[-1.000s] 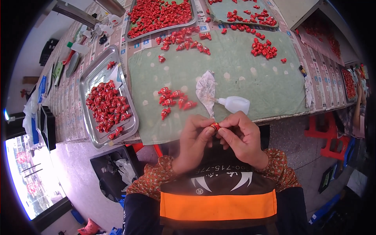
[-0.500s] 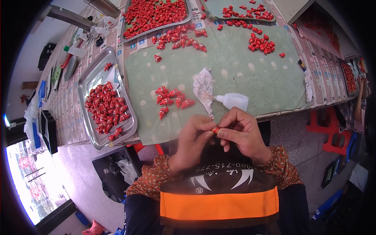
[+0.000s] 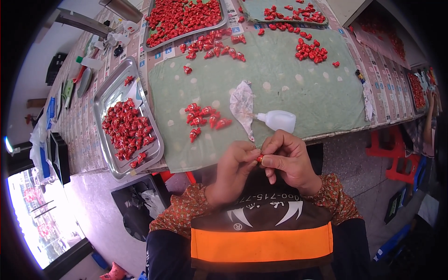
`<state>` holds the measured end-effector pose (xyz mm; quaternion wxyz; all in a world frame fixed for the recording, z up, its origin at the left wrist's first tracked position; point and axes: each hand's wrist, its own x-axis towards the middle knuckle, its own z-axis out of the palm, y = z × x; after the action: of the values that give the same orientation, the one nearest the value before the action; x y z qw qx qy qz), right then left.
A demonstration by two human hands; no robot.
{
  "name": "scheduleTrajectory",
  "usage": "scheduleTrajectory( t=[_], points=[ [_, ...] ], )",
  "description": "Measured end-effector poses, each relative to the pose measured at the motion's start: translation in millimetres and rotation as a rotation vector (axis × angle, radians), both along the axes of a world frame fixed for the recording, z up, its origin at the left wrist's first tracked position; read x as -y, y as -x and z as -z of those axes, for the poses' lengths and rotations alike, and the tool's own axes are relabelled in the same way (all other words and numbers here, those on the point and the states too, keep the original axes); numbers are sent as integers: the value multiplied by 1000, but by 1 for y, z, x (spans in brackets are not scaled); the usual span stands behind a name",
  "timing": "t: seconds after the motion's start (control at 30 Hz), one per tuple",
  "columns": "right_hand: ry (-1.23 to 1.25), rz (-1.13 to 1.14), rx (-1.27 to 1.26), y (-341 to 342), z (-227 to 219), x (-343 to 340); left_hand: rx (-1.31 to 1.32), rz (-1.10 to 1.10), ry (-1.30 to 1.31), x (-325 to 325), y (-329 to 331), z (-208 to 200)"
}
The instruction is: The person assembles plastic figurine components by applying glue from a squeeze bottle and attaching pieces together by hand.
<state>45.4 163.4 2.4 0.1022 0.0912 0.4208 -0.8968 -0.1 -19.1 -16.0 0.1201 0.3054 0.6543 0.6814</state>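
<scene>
Just off the table's front edge, my left hand (image 3: pixel 234 168) and my right hand (image 3: pixel 290 161) meet over my apron. Between their fingertips they pinch a small red figurine (image 3: pixel 260 159), mostly covered by the fingers. Beyond the hands lies a white squeeze bottle (image 3: pixel 280 120), its thin tip resting on a crumpled white cloth (image 3: pixel 241 105). To the left of the cloth, several red figurines (image 3: pixel 205 115) sit in a loose group on the green mat (image 3: pixel 280 84).
A metal tray (image 3: pixel 157 156) heaped with red figurines stands at the left. Another full metal tray (image 3: pixel 148 46) and a green-lined tray (image 3: pixel 252 17) are at the back. More figurines (image 3: pixel 311 51) lie at the far right. Red stools (image 3: pixel 402 168) stand beside the table.
My hands have shifted slightly, the left a little rightward, with the figurine still between the fingertips. The bottle, cloth and other figurines lie as before.
</scene>
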Motion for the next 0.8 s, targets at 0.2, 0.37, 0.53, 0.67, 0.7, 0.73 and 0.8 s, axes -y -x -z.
scheduleTrajectory(
  t=[0.2, 0.37, 0.53, 0.67, 0.7, 0.73, 0.8],
  points=[
    [20, 10, 3, 0, -1, 0, -18, -13, 3, -2, -2, 3],
    [51, 11, 11, 0, 1, 1, -41, -38, 19, -2, -3, 4],
    [54, 17, 11, 0, 2, 1, -34, -42, 18, -2, -4, 6],
    [40, 3, 25, 0, 1, 0, -34, -42, 30, -2, -4, 4],
    [41, 2, 23, 0, 0, 0, -35, -44, 31, -1, -3, 2],
    [21, -4, 36, 1, -2, -1, -28, -31, 45, 0, -1, 0],
    [4, -12, 47, 3, -4, -2, -24, -22, 61, 1, 5, -6]
  ],
)
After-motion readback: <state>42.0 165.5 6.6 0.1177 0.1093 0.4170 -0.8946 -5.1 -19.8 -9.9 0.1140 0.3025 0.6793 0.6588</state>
